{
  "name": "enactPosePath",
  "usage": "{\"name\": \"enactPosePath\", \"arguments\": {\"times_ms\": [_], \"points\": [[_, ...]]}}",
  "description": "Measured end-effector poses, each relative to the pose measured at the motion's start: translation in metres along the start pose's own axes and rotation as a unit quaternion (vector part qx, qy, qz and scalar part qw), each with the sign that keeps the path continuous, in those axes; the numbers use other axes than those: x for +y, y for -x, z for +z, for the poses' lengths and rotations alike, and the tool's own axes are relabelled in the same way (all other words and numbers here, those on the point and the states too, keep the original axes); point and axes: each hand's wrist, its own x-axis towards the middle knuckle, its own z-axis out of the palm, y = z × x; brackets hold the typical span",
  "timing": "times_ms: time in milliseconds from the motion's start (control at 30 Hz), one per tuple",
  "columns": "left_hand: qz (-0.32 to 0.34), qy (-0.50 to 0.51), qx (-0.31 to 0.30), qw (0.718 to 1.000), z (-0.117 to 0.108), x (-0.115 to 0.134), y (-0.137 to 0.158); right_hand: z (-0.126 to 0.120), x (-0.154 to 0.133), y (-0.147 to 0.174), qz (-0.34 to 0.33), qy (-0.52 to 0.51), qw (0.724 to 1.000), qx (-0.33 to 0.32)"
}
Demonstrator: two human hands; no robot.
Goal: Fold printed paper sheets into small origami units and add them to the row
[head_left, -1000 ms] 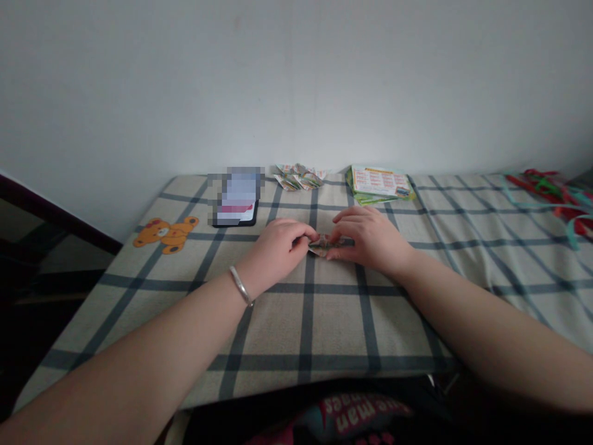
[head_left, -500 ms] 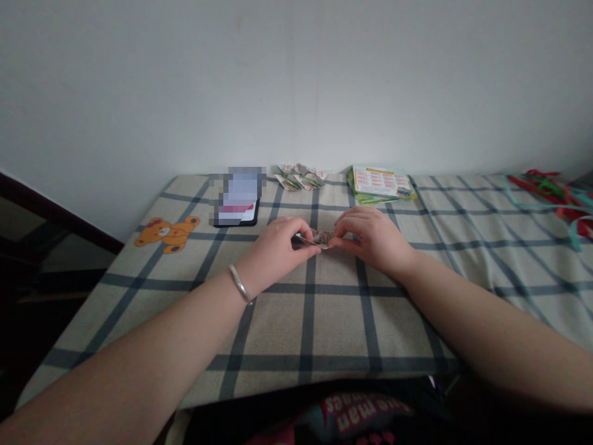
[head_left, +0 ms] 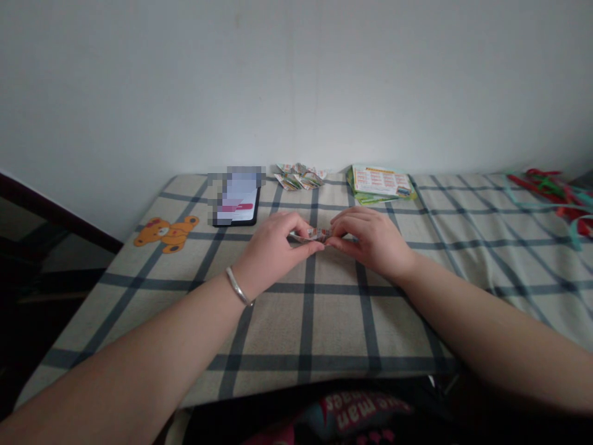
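Note:
Between my two hands, low over the checked tablecloth, is a small folded piece of printed paper (head_left: 317, 233). My left hand (head_left: 282, 242) pinches its left part, thumb along the near edge; a silver bangle circles that wrist. From the other side, my right hand (head_left: 364, 240) grips the right end with thumb and fingers. The fingertips of both hands nearly meet at the paper's near edge, and they hide much of it. Beyond the hands, near the wall, sit several folded printed paper pieces (head_left: 300, 177).
A phone (head_left: 238, 201) with a lit, partly blurred screen lies left of the folded pieces. A stack of printed sheets (head_left: 382, 182) is at the back right. A flat bear cutout (head_left: 167, 235) rests at left. Red, green and teal ribbons (head_left: 556, 194) are at far right.
My left thumb has slid slightly right along the paper, and the paper now looks flatter, with its printed side more visible. Both hands keep their hold in nearly the same place.

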Motion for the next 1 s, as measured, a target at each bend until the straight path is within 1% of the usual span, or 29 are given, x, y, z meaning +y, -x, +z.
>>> {"name": "enactPosePath", "arguments": {"times_ms": [100,233,367,500,567,633,800,900,1000], "points": [[-0.034,0.012,-0.003,0.999,0.0,0.001,0.0,0.003,-0.001,0.0,0.042,-0.04,0.998,0.018],[-0.053,0.009,-0.008,0.999,-0.002,0.002,0.0,0.006,-0.003,0.001,0.088,-0.078,0.993,0.028],[-0.077,0.073,-0.013,0.994,-0.001,0.002,0.0,0.007,-0.006,0.001,0.116,-0.095,0.988,0.036],[-0.108,0.087,-0.031,0.99,0.0,0.001,0.0,0.01,-0.004,0.001,0.127,-0.117,0.983,0.057],[-0.116,0.088,-0.029,0.989,0.0,0.001,0.0,0.012,-0.003,0.002,0.13,-0.151,0.978,0.062],[-0.116,0.083,-0.023,0.989,0.0,0.001,-0.001,0.013,-0.003,0.002,0.125,-0.17,0.976,0.053],[-0.11,0.09,-0.033,0.989,0.0,0.002,-0.001,0.011,-0.004,0.0,0.102,-0.138,0.985,0.023],[-0.104,0.105,-0.044,0.988,0.0,0.004,-0.001,0.012,-0.006,0.0,0.118,-0.147,0.982,0.033],[-0.094,0.093,-0.041,0.99,0.0,0.005,0.0,0.014,-0.007,0.0,0.134,-0.145,0.979,0.044]]}}
